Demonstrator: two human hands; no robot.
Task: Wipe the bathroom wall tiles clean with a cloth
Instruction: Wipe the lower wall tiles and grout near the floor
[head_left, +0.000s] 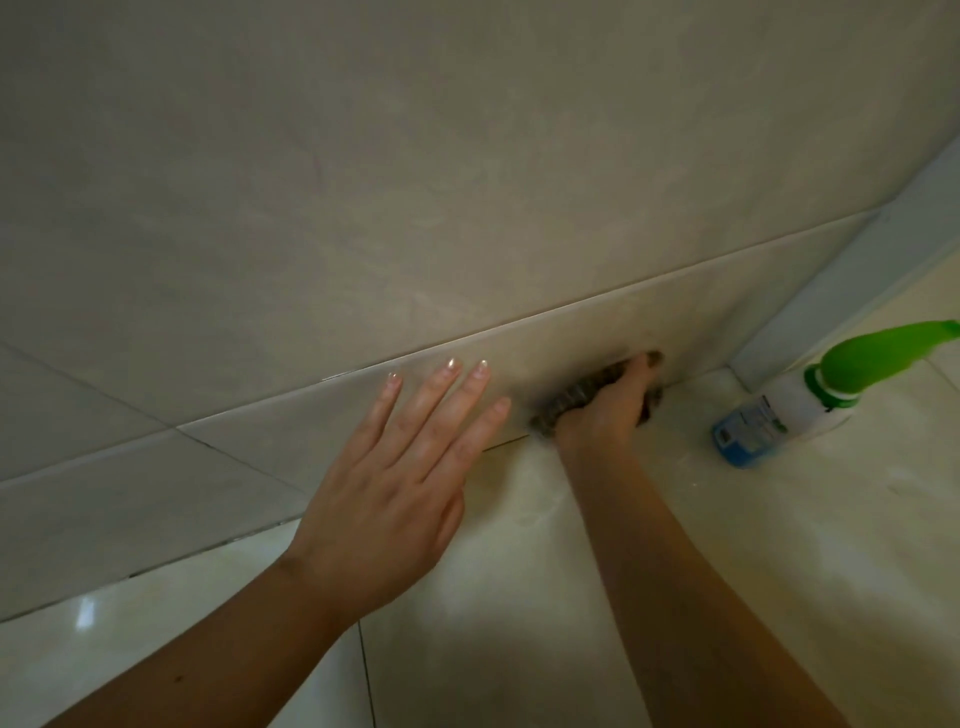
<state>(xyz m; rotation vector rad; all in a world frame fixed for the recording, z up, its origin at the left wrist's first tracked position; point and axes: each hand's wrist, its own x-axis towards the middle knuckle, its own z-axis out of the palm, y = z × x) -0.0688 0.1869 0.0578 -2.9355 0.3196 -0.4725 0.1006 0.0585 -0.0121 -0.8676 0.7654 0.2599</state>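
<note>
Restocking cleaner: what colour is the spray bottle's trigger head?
The trigger head is bright green; head view.

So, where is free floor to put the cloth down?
The floor is bare right of the right forearm, nearer than the spray bottle, and between it and the left forearm. It is crowded at the wall's foot: the left hand, the right hand gripping the cloth, and the bottle near the corner.

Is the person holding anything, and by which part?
The right hand grips a dark cloth bunched at its middle, pressing it to the lowest wall tile. The left hand holds nothing; its straight fingers rest on the tile.
</note>
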